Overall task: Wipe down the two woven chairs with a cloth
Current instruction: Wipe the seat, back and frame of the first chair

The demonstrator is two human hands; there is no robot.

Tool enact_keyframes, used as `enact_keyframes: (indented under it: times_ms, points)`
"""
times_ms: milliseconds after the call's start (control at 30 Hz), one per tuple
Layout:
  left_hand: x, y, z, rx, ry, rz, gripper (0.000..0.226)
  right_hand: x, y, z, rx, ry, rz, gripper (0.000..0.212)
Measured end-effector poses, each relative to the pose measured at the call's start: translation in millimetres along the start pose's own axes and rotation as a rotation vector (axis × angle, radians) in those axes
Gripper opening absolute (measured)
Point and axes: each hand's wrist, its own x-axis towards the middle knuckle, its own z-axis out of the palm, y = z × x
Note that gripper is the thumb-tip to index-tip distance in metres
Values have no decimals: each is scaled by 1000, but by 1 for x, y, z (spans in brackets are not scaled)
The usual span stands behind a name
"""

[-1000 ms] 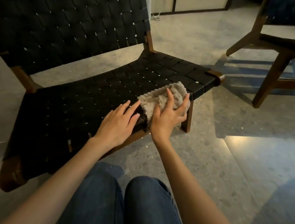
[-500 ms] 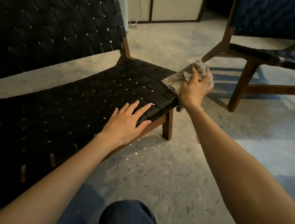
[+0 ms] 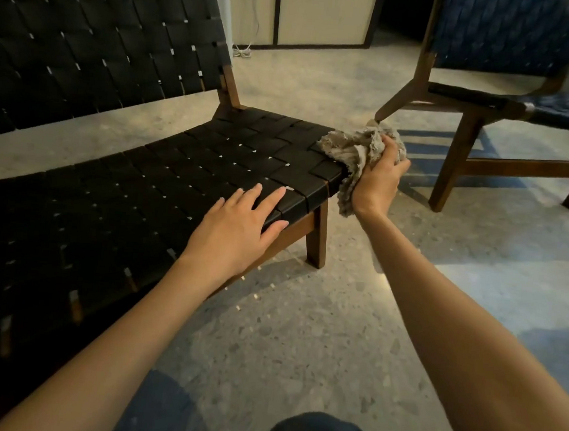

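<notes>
Cloth (image 3: 354,146), grey, crumpled, clutched in right hand (image 3: 379,182), has reached corner of black woven chair (image 3: 212,161); left hand (image 3: 237,225) flat; seat 1 nearly done

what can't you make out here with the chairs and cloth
Head view only:
- Right hand: grip side hidden by its own back and the cloth.
- Black chair: front corner covered by the cloth; left end cut off by the left edge.
- Blue chair: top of the back and right side cut off by the frame edges.
</notes>
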Motion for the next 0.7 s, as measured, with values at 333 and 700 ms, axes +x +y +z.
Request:
enact_keyframes:
  times_ms: [333,700]
  points:
    - [-34,33,31,-89,435,333,51,-81,23,-72,-12,-558,-109,35]
    - [-91,20,110,-1204,-69,-109,66,-164,9,-79,-15,-1049,105,24]
